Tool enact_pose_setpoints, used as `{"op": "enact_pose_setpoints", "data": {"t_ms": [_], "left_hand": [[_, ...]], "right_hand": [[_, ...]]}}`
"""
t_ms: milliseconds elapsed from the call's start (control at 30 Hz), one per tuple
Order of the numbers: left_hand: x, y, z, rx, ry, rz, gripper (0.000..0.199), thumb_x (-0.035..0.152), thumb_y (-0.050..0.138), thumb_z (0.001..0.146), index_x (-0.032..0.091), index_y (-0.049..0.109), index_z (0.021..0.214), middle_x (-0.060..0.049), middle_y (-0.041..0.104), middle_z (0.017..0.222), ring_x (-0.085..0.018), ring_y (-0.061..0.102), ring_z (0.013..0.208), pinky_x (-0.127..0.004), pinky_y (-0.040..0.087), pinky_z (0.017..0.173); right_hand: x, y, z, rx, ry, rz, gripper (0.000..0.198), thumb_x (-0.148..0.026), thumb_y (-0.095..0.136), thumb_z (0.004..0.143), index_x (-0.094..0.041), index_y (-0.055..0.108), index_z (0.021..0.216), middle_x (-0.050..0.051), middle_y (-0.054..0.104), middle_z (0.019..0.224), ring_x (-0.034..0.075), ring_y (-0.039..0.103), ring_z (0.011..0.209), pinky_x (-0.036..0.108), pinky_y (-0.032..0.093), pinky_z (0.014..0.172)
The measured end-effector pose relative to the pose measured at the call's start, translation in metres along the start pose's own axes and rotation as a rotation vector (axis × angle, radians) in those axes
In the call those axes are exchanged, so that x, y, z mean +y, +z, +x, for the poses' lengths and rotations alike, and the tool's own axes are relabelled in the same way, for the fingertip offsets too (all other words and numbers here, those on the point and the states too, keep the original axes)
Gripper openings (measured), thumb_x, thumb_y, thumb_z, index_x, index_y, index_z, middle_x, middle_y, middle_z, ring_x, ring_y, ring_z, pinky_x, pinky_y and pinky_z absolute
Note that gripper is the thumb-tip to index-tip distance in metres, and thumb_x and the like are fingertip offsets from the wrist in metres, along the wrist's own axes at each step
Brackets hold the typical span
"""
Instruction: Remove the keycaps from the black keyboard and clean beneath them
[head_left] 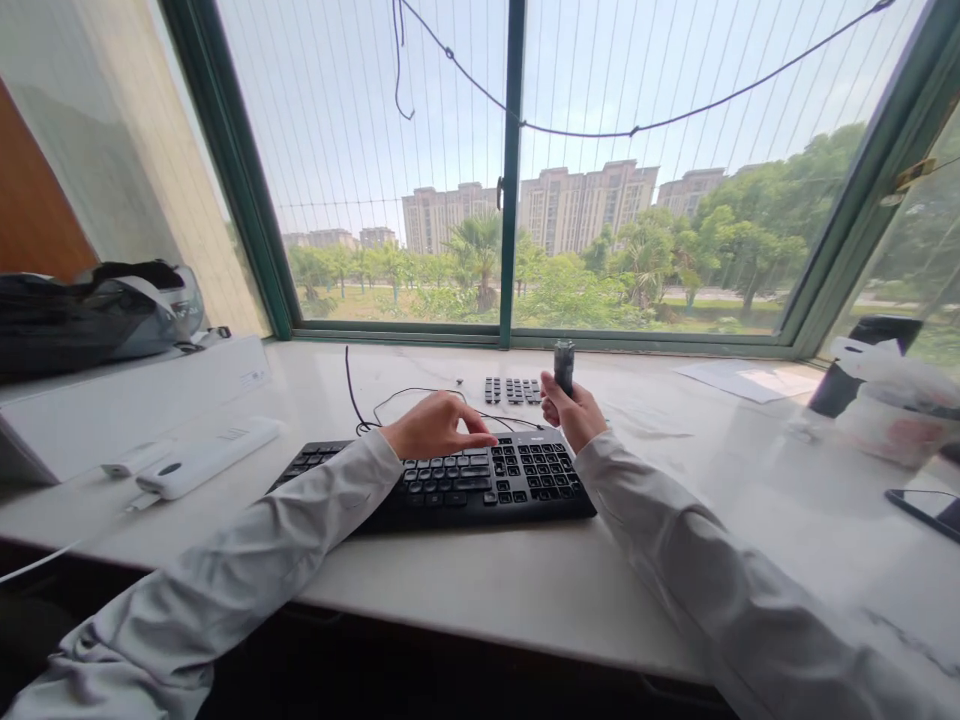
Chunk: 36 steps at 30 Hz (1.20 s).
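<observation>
A black keyboard [450, 512] lies on the white table in front of me. On its right part, bare key sockets show where keycaps are off. My left hand [435, 425] is over the keyboard's upper middle, thumb and index finger brought together low by the top row; what is between them, if anything, is too small to make out. Beyond the keyboard's right end, my right hand [571, 408] grips a dark, short cylindrical tool [564, 366] upright in a closed fist. Removed keycaps [513, 391] lie in rows behind the keyboard, just left of that hand.
A black cable [358, 420] curls behind the keyboard. To the left are a white power bank [214, 458], a white box [142, 400] and a dark bag [90, 315]. On the right are papers [746, 380], a plastic-wrapped container [892, 410] and a phone [926, 508]. A window spans the back.
</observation>
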<state>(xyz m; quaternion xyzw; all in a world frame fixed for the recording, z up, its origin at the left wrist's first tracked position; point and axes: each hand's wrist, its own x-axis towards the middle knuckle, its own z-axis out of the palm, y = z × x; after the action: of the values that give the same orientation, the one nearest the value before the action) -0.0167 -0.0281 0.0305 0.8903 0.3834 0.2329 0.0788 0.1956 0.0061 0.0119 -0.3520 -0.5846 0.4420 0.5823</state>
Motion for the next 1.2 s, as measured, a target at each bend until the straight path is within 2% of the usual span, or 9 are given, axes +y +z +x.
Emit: {"op": "enact_pose_setpoints", "data": {"t_ms": [100,233,333,567,833,1067,1200], "left_hand": [[-0.001,0.003,-0.006,-0.115,0.075,-0.056,0.035,0.052,0.065,0.074,0.020,0.076,0.085,-0.001,0.070,0.069,-0.007,0.052,0.054,-0.018,0.035,0.053],[0.002,0.008,-0.013,-0.171,0.058,-0.065,0.039,0.055,0.073,0.063,0.021,0.074,0.081,0.002,0.067,0.065,-0.007,0.052,0.054,-0.017,0.035,0.055],[0.004,0.012,-0.015,-0.166,0.035,-0.079,0.044,0.058,0.073,0.060,0.020,0.072,0.081,0.002,0.066,0.064,-0.008,0.052,0.054,-0.018,0.035,0.054],[-0.002,0.016,-0.015,-0.150,0.160,-0.158,0.026,0.041,0.065,0.077,0.018,0.075,0.082,0.002,0.062,0.060,-0.006,0.045,0.052,-0.017,0.033,0.054],[-0.004,0.013,-0.013,-0.219,0.174,-0.213,0.024,0.036,0.065,0.077,0.015,0.076,0.085,0.002,0.059,0.055,-0.005,0.038,0.048,-0.017,0.031,0.049],[-0.003,0.008,-0.014,-0.325,0.182,-0.259,0.024,0.035,0.063,0.080,0.015,0.074,0.083,0.001,0.062,0.055,-0.005,0.046,0.047,-0.015,0.033,0.047],[-0.003,0.004,-0.014,-0.357,0.190,-0.243,0.027,0.039,0.063,0.080,0.014,0.073,0.080,0.001,0.061,0.054,-0.005,0.047,0.047,-0.015,0.033,0.047]], "right_hand": [[-0.007,0.024,-0.018,-0.067,0.065,0.329,0.050,-0.059,0.073,0.060,-0.020,0.041,0.059,-0.007,0.031,0.052,0.007,0.027,0.046,0.024,0.022,0.043],[-0.008,0.047,-0.043,-0.084,0.146,0.478,0.048,-0.055,0.073,0.063,-0.020,0.041,0.061,-0.006,0.032,0.054,0.008,0.029,0.049,0.023,0.027,0.045],[-0.003,0.055,-0.053,-0.097,0.171,0.483,0.046,-0.053,0.072,0.065,-0.020,0.041,0.061,-0.006,0.033,0.054,0.008,0.032,0.051,0.023,0.030,0.046],[0.000,0.063,-0.066,-0.149,0.257,0.430,0.045,-0.055,0.072,0.063,-0.022,0.042,0.067,-0.005,0.037,0.056,0.011,0.038,0.052,0.024,0.030,0.044],[0.007,0.060,-0.069,-0.105,0.186,0.301,0.041,-0.058,0.065,0.070,-0.021,0.045,0.069,-0.004,0.041,0.060,0.012,0.040,0.056,0.027,0.033,0.052],[0.004,0.062,-0.070,-0.107,0.284,0.374,0.043,-0.056,0.069,0.065,-0.021,0.043,0.068,-0.005,0.041,0.059,0.011,0.040,0.054,0.027,0.032,0.051],[0.003,0.064,-0.072,-0.107,0.285,0.405,0.043,-0.054,0.070,0.064,-0.022,0.043,0.069,-0.005,0.041,0.058,0.011,0.040,0.055,0.027,0.033,0.053]]}}
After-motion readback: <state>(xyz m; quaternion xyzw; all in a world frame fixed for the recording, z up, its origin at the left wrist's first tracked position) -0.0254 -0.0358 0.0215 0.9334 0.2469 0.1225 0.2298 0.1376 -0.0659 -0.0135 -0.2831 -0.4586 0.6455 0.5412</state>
